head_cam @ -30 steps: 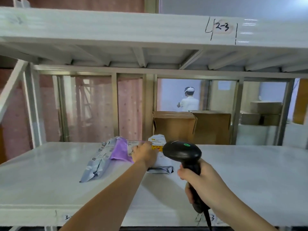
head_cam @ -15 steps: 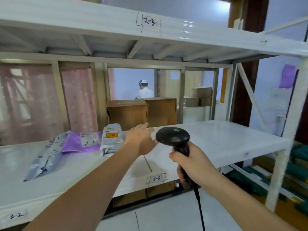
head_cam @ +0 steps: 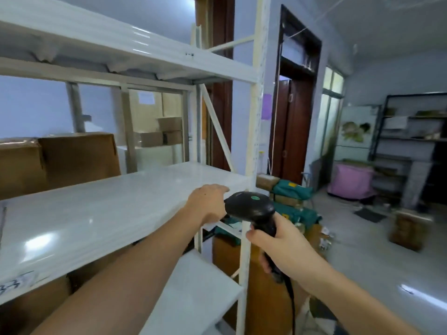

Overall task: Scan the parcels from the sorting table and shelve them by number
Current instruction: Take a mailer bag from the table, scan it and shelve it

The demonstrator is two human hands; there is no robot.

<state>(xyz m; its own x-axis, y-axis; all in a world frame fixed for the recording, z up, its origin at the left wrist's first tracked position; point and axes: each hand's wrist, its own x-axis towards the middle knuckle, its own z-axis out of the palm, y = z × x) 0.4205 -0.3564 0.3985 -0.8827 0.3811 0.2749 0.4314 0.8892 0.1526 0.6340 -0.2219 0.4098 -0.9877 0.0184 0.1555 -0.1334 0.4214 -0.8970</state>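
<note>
My right hand [head_cam: 284,245] grips the handle of a black barcode scanner [head_cam: 251,207] with a green dot on its head, its cable hanging down. My left hand [head_cam: 208,201] is held out over the right end of the white shelf board [head_cam: 96,213], fingers relaxed, holding nothing. No parcel lies on the part of this shelf that I see.
The white rack's corner post [head_cam: 251,151] stands just ahead of my hands. Brown cartons [head_cam: 75,158] sit behind the shelf. Green bags and boxes [head_cam: 292,192] are piled on the floor past the rack. A pink-covered bin [head_cam: 350,182], a dark shelving unit [head_cam: 411,146] and a floor carton [head_cam: 408,229] stand on the right.
The view has swung to the right, so the shelved parcels have left the frame. My left hand came off the parcels and now hangs empty near the scanner.
</note>
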